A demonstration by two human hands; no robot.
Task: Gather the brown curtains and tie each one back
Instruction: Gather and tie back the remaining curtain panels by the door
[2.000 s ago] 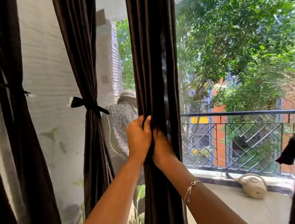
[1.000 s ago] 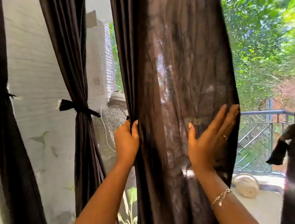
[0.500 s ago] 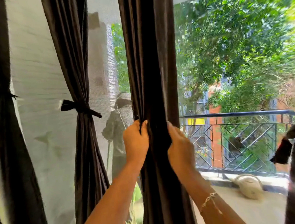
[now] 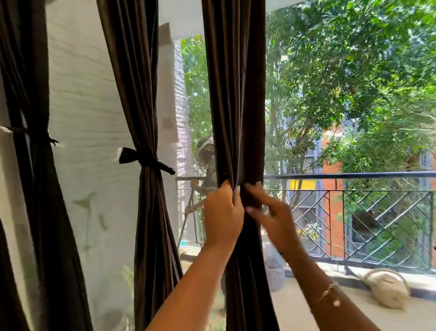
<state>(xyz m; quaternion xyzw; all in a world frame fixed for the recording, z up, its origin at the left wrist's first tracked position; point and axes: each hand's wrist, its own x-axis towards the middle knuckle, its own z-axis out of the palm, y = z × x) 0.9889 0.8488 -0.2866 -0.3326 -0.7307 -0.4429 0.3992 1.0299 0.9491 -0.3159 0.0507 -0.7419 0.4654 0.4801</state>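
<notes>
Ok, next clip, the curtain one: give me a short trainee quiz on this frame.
1. True or false: the middle curtain, bunched between the left hand and the right hand, already has a tie knotted round it.
2. Which wrist wears the bracelet? A left; B right; C both.
3. What cream object lies on the balcony floor below the railing?
Key: 1 false; 2 B; 3 a watering can.
</notes>
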